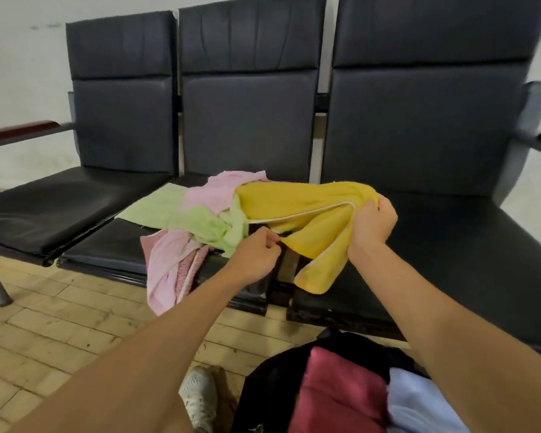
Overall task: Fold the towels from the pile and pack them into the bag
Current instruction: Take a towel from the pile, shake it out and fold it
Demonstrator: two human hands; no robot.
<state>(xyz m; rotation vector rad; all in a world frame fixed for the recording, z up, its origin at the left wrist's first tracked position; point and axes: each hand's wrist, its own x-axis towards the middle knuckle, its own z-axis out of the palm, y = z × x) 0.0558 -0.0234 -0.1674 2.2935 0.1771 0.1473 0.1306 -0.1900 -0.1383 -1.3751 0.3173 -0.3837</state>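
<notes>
Gripping one bunched end of the yellow towel (294, 207), the right hand (372, 226) is holding it just above the seats, and the left hand (255, 256) is pinching its lower edge. This towel is hanging crumpled, not yet folded. To the left, the pile (200, 214) of pink and green towels is waiting on the middle seat (107, 248). Nearer, the black bag (260, 389) on the floor is already holding two folded pieces, red and pale blue.

Black three-seat bench (450, 260) on a wooden floor (44, 339), pink and green towels (200, 214) heaped on its middle seat, yellow towel (294, 207) draped beside them, dark bag (263, 389) and shoe (197, 392) on the floor
</notes>
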